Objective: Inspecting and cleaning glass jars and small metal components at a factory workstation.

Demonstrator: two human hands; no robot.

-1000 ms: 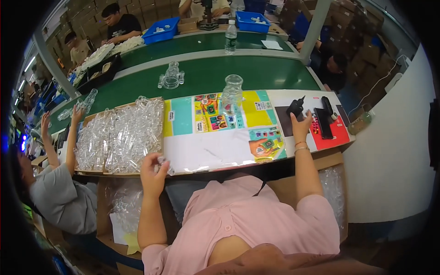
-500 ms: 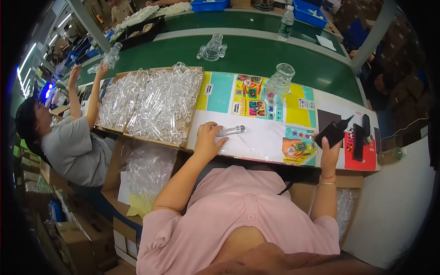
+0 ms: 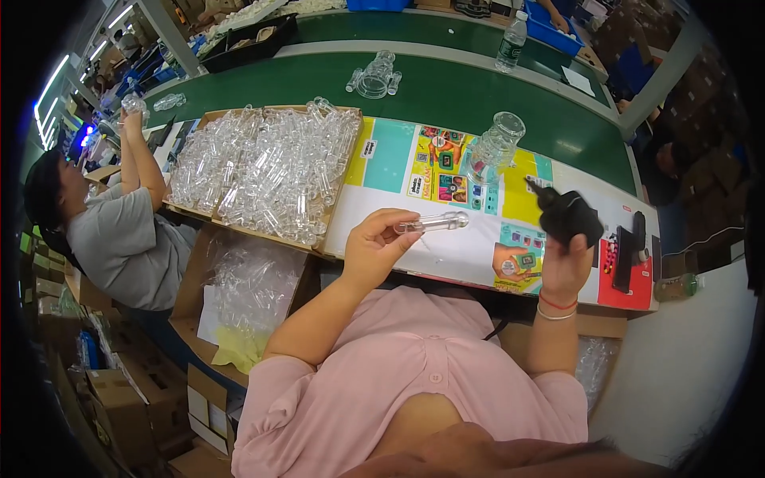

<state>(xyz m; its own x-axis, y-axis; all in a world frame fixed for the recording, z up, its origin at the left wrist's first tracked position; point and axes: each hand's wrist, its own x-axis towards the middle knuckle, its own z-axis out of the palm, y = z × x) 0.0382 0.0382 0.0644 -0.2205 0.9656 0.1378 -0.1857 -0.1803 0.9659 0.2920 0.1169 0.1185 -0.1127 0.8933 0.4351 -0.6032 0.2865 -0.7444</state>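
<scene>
A clear tube with a rounded knob at its end [image 3: 443, 222] is pinched in my left hand [image 3: 373, 253], raised above the printed sheets on the table. My right hand [image 3: 566, 271] grips a black bottle with a thin pointed nozzle [image 3: 570, 218]; the nozzle tilts up and to the left, and the two things are apart. Beyond them stands a clear jar-like piece [image 3: 496, 147]. To the left of my left hand, a shallow cardboard tray [image 3: 339, 191] is heaped with clear tubes [image 3: 279, 163].
A clear assembled piece with side tubes [image 3: 374, 77] stands on the green belt [image 3: 446, 76], a water bottle [image 3: 511, 41] behind it. At right lie a black flat object [image 3: 623, 259] and a red sheet [image 3: 637, 293]. A co-worker [image 3: 107, 231] at left handles clear pieces.
My left hand has lifted the clear tube off the table and moved it slightly right. My right hand has turned the black bottle, so its nozzle now points left instead of right.
</scene>
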